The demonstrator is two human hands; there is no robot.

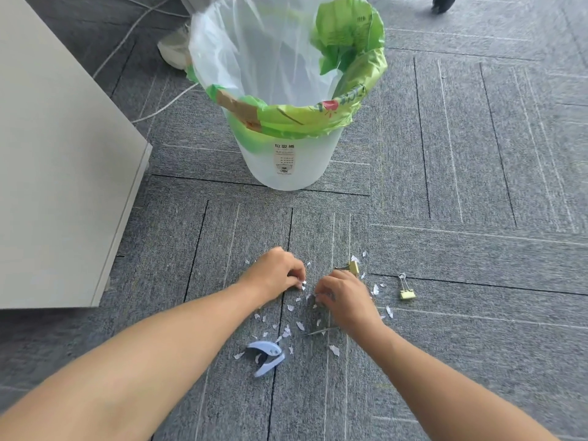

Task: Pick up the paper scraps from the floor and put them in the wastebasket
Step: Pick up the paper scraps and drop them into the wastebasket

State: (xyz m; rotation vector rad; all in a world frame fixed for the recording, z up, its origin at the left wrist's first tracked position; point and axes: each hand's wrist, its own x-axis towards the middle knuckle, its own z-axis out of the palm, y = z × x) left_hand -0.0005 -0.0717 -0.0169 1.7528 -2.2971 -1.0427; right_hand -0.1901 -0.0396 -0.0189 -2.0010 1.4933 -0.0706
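the person is gathering; the left hand (276, 271) and right hand (342, 297) are both pinching paper scraps (299, 326) lying scattered on the carpet (445, 345); next comes lifting them to the wastebasket (286, 160) just ahead.

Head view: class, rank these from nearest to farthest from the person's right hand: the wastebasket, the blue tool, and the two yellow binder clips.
1. First binder clip, just beyond the right hand.
2. Second binder clip, on its right.
3. Blue tool, back and leftward.
4. Wastebasket, well ahead.
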